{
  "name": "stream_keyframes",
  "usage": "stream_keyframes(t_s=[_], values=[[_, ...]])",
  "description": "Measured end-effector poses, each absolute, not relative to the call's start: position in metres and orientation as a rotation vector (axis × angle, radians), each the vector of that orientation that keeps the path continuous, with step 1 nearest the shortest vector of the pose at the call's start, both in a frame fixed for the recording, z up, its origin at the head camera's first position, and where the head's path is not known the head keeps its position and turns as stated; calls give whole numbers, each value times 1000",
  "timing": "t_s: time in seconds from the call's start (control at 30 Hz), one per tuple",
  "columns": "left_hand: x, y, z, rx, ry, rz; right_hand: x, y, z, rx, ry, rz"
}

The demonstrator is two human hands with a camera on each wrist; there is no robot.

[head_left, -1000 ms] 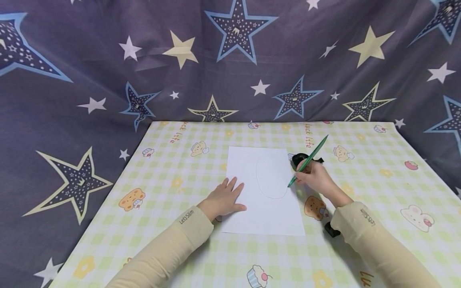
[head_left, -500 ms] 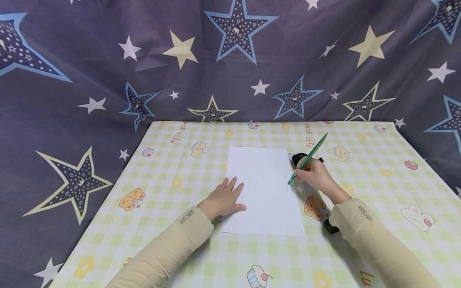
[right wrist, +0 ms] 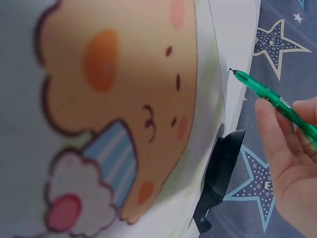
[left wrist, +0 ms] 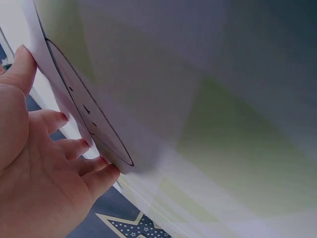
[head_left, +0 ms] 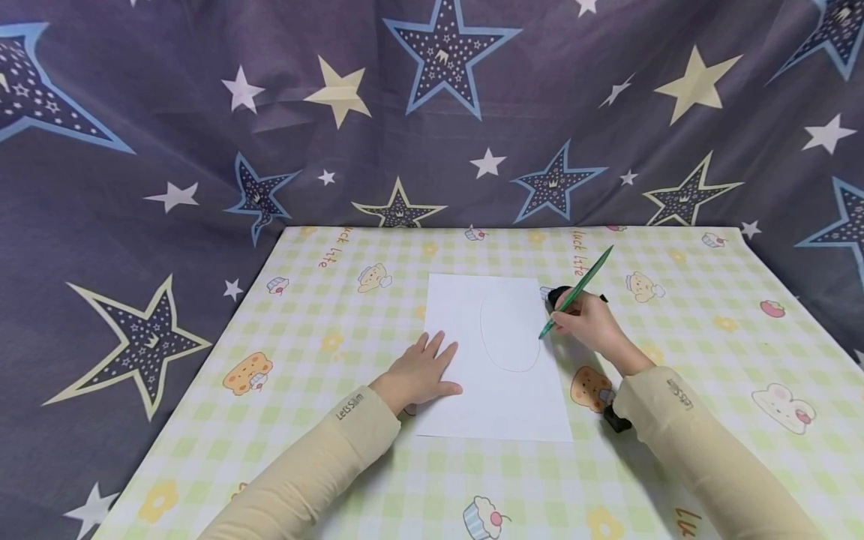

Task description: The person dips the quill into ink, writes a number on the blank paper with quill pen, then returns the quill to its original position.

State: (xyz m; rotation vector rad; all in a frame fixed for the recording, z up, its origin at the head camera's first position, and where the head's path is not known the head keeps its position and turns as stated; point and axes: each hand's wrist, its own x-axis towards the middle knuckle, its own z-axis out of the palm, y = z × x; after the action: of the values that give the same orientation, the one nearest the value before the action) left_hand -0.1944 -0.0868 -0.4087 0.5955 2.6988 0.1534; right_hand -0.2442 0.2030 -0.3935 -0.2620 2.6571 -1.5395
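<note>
A white sheet of paper [head_left: 496, 405] lies on the table, marked with a thin U-shaped line. My left hand [head_left: 417, 373] rests on its left edge, fingers spread; the left wrist view shows this hand [left wrist: 54, 163] from the palm side, fingertips at the paper's edge. Near the paper's right edge, my right hand [head_left: 590, 326] pinches a green pen [head_left: 586, 279]. The tip meets the line's right end in the head view. In the right wrist view the green pen [right wrist: 277, 101] slants between thumb and fingers, dark tip toward the paper.
A black, curved object with a narrow end [right wrist: 220, 173] lies beside the paper, partly behind my right hand in the head view. A small black thing [head_left: 616, 418] shows by the right sleeve. The checked tablecloth [head_left: 351, 465] reaches back to a star-patterned curtain [head_left: 432, 142].
My right hand and the green pen have moved a little away from me, up the paper's right side. The line's right arm has grown longer. My left hand has stayed put.
</note>
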Motion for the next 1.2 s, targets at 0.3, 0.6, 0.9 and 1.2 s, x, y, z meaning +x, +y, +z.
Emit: stream_keyframes(t_s=[0.3,0.6,0.9,1.2], values=[[-194,-87,-408,594,2697,146,-249,201,-394,-240,2691,-1512],[-193,-87,-407,595,2698,138,-253,196,-393,-224,2705,-1509],[-194,-86,-408,593,2702,125,-256,194,-391,-188,2707,-1486],[-194,-86,-407,599,2695,122,-259,193,-393,-176,2722,-1486]])
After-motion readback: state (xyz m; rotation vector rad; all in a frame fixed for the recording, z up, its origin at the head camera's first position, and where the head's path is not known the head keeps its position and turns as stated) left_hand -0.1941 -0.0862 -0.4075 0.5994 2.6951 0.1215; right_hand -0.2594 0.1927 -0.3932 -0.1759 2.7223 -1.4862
